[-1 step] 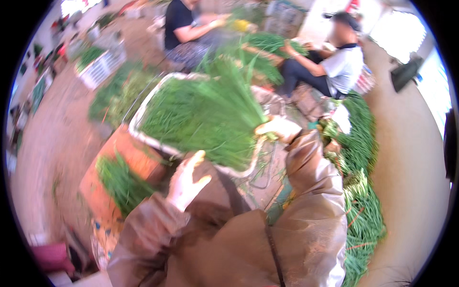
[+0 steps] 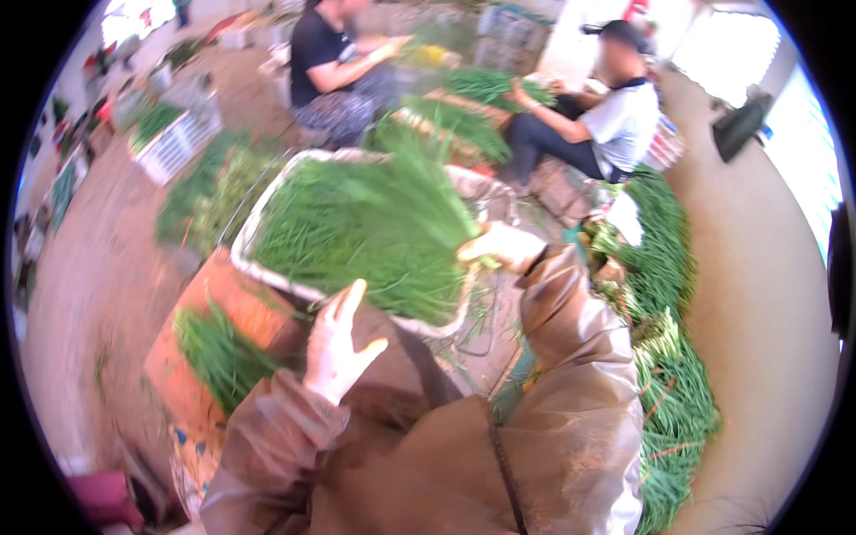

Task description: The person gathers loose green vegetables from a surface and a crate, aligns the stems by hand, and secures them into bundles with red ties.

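My right hand (image 2: 501, 246), in a pale glove, grips the stem end of a big bunch of green chives (image 2: 374, 223) that fans out to the left over a white basket (image 2: 259, 227). Below the basket's near edge my gloved left hand (image 2: 337, 343) is held up with fingers spread and nothing in it. Both arms wear brown plastic sleeves, and a brown apron covers my lap.
An orange crate (image 2: 192, 312) with some chives stands at the lower left. A long heap of chives (image 2: 669, 357) runs down the right side. Two people sit ahead sorting greens (image 2: 486, 85). White crates (image 2: 174, 134) stand at the far left.
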Action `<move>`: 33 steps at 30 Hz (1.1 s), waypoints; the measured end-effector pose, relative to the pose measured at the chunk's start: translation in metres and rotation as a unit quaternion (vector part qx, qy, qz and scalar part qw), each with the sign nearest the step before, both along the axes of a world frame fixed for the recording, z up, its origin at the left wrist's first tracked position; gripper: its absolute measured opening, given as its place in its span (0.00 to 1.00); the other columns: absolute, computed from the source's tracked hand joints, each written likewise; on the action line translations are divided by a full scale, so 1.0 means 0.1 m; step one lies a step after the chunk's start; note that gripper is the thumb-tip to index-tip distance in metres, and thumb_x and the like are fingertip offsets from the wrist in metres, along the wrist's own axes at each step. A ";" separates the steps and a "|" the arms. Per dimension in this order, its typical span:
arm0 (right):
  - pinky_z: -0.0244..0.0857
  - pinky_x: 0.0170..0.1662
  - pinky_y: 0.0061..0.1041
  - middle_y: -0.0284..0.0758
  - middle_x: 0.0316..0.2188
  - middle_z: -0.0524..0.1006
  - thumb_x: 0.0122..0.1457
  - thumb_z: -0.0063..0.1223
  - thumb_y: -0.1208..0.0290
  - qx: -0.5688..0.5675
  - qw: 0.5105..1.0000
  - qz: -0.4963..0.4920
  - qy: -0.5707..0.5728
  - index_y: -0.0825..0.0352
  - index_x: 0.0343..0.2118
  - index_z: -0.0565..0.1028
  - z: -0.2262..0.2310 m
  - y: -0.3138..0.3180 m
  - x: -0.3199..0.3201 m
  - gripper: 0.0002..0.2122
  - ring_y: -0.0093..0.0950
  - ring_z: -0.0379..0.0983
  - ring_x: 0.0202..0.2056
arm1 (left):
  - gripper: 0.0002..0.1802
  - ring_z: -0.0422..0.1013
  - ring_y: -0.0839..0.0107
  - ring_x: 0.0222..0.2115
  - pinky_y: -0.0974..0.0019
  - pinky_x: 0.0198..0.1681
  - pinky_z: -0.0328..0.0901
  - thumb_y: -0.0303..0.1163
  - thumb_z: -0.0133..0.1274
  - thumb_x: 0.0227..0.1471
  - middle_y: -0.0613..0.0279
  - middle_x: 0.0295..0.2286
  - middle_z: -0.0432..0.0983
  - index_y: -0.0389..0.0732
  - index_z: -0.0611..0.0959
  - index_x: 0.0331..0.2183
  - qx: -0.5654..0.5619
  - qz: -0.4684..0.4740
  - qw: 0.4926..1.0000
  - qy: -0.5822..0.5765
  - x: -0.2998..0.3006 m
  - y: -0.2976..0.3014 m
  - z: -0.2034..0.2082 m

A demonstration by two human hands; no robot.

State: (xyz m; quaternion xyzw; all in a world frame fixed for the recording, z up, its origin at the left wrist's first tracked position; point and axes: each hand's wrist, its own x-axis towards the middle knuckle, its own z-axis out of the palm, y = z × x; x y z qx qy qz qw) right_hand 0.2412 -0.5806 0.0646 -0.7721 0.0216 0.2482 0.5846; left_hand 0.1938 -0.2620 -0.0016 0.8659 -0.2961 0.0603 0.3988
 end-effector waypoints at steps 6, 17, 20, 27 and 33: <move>0.65 0.25 0.20 0.33 0.22 0.76 0.44 0.64 0.70 -0.058 0.965 0.252 0.042 0.68 0.37 0.75 -0.16 1.02 -0.31 0.16 0.22 0.71 0.22 | 0.54 0.49 0.47 0.59 0.45 0.60 0.46 0.46 0.64 0.30 0.44 0.58 0.50 0.41 0.58 0.59 0.203 -0.033 0.943 -0.260 -0.15 -0.25 0.28; 0.62 0.50 0.30 0.50 0.43 0.72 0.49 0.60 0.55 0.071 0.895 0.166 -0.408 0.71 0.51 0.66 0.45 2.32 -0.10 0.31 0.41 0.69 0.47 | 0.41 0.72 0.71 0.38 0.68 0.43 0.67 0.19 0.59 0.40 0.61 0.41 0.75 0.43 0.64 0.57 -0.328 0.183 0.925 -0.058 0.05 0.98 0.14; 0.54 0.58 0.33 0.53 0.55 0.60 0.45 0.60 0.46 -0.047 0.830 0.149 -0.536 0.74 0.59 0.53 0.14 2.53 -0.12 0.46 0.46 0.58 0.57 | 0.40 0.69 0.68 0.43 0.65 0.44 0.67 0.19 0.56 0.40 0.57 0.45 0.71 0.40 0.63 0.57 -0.517 0.186 0.830 0.098 0.05 1.36 0.37; 0.64 0.50 0.27 0.48 0.46 0.71 0.43 0.63 0.72 0.063 0.968 0.133 -0.202 0.68 0.63 0.47 -1.37 3.20 -0.21 0.45 0.35 0.70 0.47 | 0.17 0.71 0.66 0.38 0.61 0.46 0.65 0.39 0.53 0.52 0.60 0.37 0.76 0.38 0.77 0.42 -0.751 0.101 0.561 0.333 0.27 1.56 -0.60; 0.64 0.49 0.27 0.47 0.46 0.71 0.48 0.63 0.62 -0.051 0.951 0.302 0.048 0.72 0.57 0.59 -0.98 3.40 0.65 0.36 0.32 0.69 0.46 | 0.22 0.72 0.62 0.36 0.58 0.45 0.65 0.47 0.53 0.52 0.56 0.37 0.76 0.43 0.76 0.44 -0.770 -0.006 0.331 0.546 0.37 1.32 -1.05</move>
